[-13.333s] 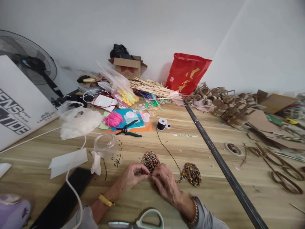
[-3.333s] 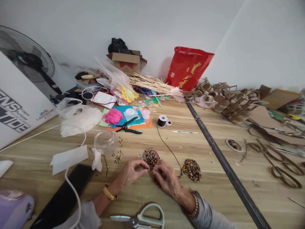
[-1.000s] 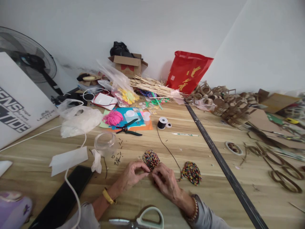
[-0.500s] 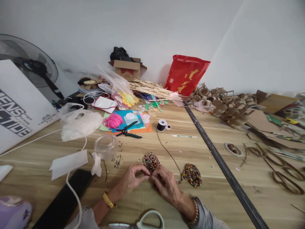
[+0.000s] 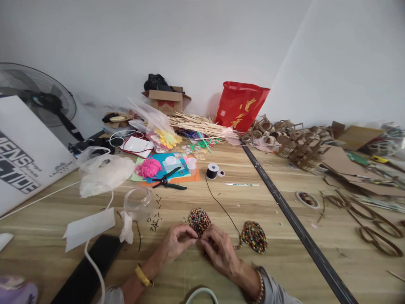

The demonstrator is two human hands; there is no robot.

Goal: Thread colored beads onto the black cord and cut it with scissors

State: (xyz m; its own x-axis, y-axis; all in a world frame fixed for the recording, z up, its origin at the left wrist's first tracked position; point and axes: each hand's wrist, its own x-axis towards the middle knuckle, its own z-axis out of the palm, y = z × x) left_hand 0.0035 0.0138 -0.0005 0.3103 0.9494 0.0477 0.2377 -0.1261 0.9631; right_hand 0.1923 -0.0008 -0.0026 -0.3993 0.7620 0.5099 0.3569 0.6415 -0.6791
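Note:
My left hand (image 5: pixel 177 243) and my right hand (image 5: pixel 219 250) meet fingertip to fingertip above the tabletop, each pinched closed. Something tiny and dark shows between the fingertips, too small to name. Just beyond them lies a round heap of small multicoloured beads (image 5: pixel 199 221), partly covered by my right fingers. To the right sits a coiled string of beads (image 5: pixel 254 237); its tail runs up to my right hand and passes out of sight there. A thin black cord (image 5: pixel 225 210) leads from that string back to a spool of black cord (image 5: pixel 212 171).
Scissors (image 5: pixel 202 290) lie at the near edge, only a handle showing. Pliers (image 5: pixel 167 180), pink yarn (image 5: pixel 148 167) and a clear jar (image 5: pixel 138 202) stand further back left. A black phone-like slab (image 5: pixel 87 270) lies left. A dark strip (image 5: pixel 284 207) crosses the table at right.
The view has tilted slightly, so the scene sits lower and less of the scissors shows. Both hands keep their pinch in nearly the same place by the beads.

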